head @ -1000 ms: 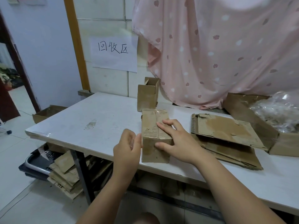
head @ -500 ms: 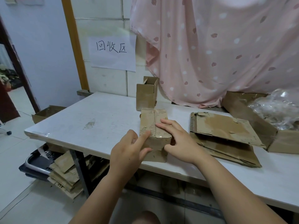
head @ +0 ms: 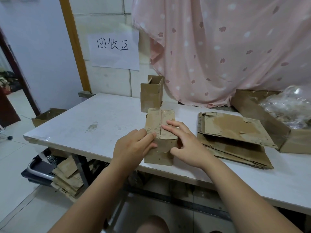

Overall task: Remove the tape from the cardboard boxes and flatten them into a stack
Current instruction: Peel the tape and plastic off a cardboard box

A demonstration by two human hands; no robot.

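White rectangular table (head: 101, 125). On top: closed brown cardboard box (head: 159, 154) at near edge, upright open brown cardboard box (head: 150, 96) just behind, stack of flattened brown cardboard (head: 235, 142) to right, large open cardboard carton (head: 262, 118) of crumpled clear plastic (head: 289, 108) far right.

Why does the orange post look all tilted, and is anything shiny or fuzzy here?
In the head view the wide lens bends things near the edges, so the orange post leans; head view, a hazy glare crosses the paper sign and the crumpled plastic glints; light is soft, with a shadow under the right hand on the cardboard box, both sharp.
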